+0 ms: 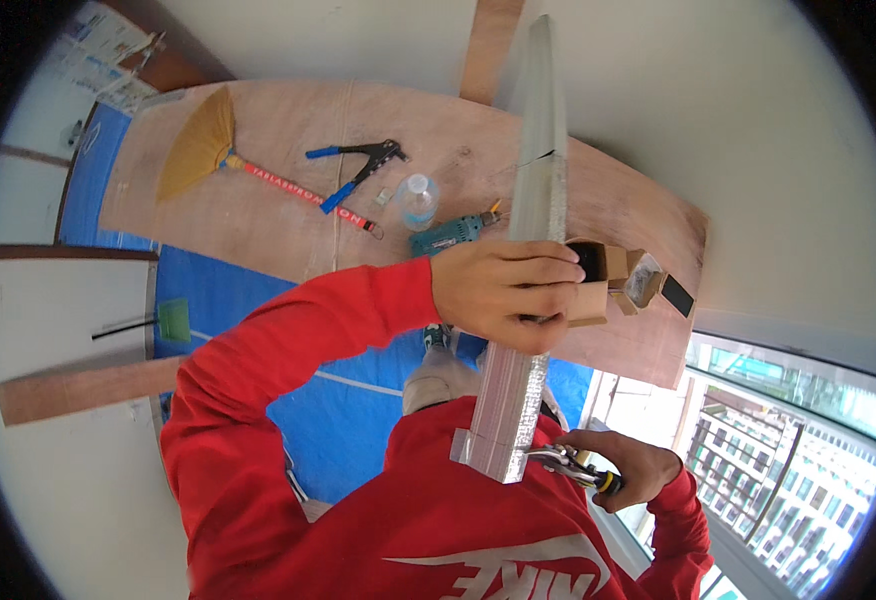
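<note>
A long silvery metal channel (503, 410) runs from just before my chest up and away toward the wall. My left hand (503, 290) is wrapped over it around its middle, fingers closed across its width. At the near end, my right hand (643, 468) grips tin snips (566, 460) by their black-and-yellow handles. The snips' jaws touch the right edge of the channel close to its end; whether they have bitten into the metal, I cannot tell. A small flap sticks out on the left of that end. Farther up, a dark slit crosses the channel.
On a plywood sheet (268, 225) lie a broom (198, 150), a blue-handled hand riveter (366, 158), a clear plastic bottle (418, 200), a teal power drill (448, 234) and opened cardboard boxes (590, 300). Blue sheeting (218, 280) covers the floor. A window (778, 470) stands at right.
</note>
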Demonstrator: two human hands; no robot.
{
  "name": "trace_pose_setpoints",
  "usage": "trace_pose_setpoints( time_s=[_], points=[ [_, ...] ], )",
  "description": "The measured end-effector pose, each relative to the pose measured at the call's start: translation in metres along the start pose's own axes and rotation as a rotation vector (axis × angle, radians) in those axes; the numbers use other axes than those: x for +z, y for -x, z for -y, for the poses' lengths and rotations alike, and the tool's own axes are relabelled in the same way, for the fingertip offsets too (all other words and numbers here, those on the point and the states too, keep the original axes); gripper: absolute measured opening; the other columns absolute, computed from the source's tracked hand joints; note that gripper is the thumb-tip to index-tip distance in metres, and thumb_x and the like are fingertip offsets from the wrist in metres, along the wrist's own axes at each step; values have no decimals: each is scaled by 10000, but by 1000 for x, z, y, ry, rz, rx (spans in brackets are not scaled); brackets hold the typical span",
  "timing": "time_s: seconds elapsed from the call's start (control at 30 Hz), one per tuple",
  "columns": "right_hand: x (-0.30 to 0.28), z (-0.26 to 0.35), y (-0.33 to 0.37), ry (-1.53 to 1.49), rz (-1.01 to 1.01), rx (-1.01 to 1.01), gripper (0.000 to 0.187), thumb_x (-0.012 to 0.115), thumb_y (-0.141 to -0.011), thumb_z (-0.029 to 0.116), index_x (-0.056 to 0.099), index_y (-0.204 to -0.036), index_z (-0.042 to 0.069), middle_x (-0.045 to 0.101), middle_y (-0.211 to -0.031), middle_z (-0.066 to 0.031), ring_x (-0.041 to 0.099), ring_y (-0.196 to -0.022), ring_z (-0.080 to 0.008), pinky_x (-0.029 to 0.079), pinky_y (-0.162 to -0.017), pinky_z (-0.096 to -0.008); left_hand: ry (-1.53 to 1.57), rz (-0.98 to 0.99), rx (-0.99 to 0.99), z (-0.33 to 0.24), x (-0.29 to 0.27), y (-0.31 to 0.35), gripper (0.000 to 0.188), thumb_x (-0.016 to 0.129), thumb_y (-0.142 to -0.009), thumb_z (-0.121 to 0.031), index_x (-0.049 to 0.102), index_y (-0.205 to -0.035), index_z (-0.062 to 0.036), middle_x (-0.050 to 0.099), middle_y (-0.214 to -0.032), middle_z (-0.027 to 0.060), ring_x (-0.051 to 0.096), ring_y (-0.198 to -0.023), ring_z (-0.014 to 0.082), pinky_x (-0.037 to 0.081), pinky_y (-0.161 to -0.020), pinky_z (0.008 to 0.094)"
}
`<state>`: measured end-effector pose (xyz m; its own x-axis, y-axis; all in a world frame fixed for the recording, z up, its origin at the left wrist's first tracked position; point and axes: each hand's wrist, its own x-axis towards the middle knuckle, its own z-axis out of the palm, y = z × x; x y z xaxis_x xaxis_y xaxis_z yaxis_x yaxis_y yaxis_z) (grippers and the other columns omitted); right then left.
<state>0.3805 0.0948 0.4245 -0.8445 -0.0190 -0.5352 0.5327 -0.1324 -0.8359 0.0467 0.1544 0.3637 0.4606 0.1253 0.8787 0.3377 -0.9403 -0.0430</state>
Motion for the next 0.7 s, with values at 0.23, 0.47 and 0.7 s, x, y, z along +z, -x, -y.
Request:
trace_pose_setpoints(
  time_s=[0.23, 0.47, 0.7],
  points=[
    [-23, -1, 4, 13, 231, -16, 894, 780, -692, 131, 443, -1501, -41, 677, -1206, -184, 672, -1004, -273, 544, -907, -372, -50, 21, -3, -19, -10, -18, 276, 766, -727, -118, 568, -919, -118, 628, -998, 91, 680, -1033, 302, 590, -1001, 459],
    [-36, 2, 5, 67, 340, -35, 851, 785, -725, 108, 447, -1493, -35, 675, -1179, -173, 656, -1041, -230, 534, -923, -350, -175, 40, 22, -36, -18, -31, 241, 754, -766, -135, 572, -923, -118, 664, -1066, 116, 678, -1079, 309, 582, -1017, 448],
    [-23, -10, 4, 99, 313, -6, 759, 781, -745, 120, 490, -1426, -45, 671, -1110, -156, 646, -1019, -239, 525, -934, -363, -282, 146, -29, -63, -14, -21, 204, 715, -814, -216, 575, -950, -155, 640, -1061, 69, 650, -1109, 260, 523, -1053, 463]
  ],
)
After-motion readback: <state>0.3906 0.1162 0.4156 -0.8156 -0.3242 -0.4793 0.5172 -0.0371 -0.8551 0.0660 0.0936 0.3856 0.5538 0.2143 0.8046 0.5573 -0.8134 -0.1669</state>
